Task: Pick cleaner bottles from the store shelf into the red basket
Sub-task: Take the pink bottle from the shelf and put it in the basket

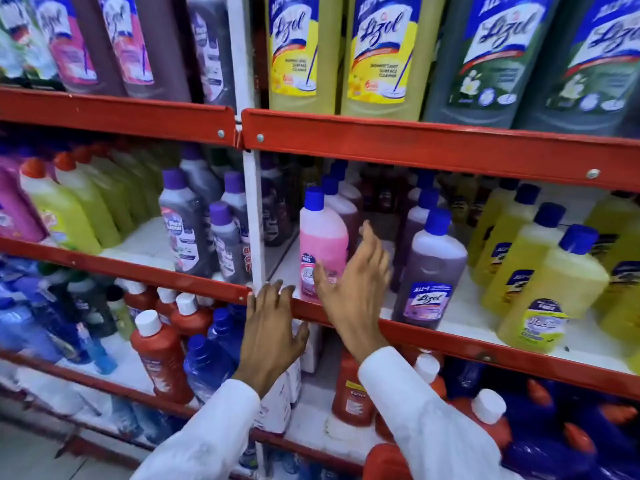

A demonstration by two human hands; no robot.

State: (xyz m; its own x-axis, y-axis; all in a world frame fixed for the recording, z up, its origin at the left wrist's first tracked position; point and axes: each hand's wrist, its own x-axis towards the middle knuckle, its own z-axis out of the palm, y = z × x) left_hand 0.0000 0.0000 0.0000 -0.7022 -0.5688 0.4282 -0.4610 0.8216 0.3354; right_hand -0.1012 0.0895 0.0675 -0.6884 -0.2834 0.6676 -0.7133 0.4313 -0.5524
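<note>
- You stood before a store shelf unit [415, 150] with red front rails and white boards, packed with cleaner bottles on every level.
- The top level held big yellow Lizol bottles [381, 53], with grey-green ones [491, 57] to their right and dark pink-labelled ones [131, 39] to the left of the white upright post [251, 202].
- On the middle level, a pink cleaner bottle [322, 244] with a blue cap stood at the front, just right of the post.
- Your right hand [353, 289] was open, fingers spread, in front of that bottle's right side; whether the thumb touched the label you could not tell from this view.
- A purple Lizol bottle [429, 268] stood just right of your right hand, leaving only a narrow gap between the two front bottles.
- More blue-capped bottles queued close behind the pink one.
- Yellow cleaner bottles [550, 282] crowded the far right of the same board.
- Your left hand [273, 327] lay flat, fingers apart, on the red rail [450, 337] below the pink bottle, holding nothing.
- That rail's lip ran across the bottle's base.
- The red rail above left little headroom over the cap.
- Below, red bottles with white caps [162, 351] and blue bottles [207, 365] filled the lower shelf.
- A red shape [384, 462] showed between your white sleeves [433, 420] at the bottom edge; what it was could not be made out.
</note>
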